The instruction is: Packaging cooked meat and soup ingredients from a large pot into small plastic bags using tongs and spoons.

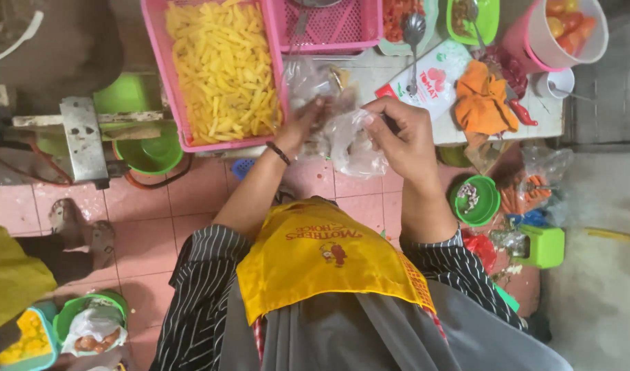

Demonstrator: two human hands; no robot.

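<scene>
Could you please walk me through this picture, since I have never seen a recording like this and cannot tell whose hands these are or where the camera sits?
There is no machine here. A person wears a camera on the head, looking straight down, so you see their own striped sleeves, a yellow apron and two bare hands. The left hand and right hand are both on a clear plastic bag, held over the edge of a white counter; what it holds is hard to tell. Beside the left hand sits a pink basket full of yellow cut strips. Further right lie a metal ladle, an orange cloth and a pink bucket of red and yellow pieces. Below, on the pink tiled floor, stand green bowls.
</scene>
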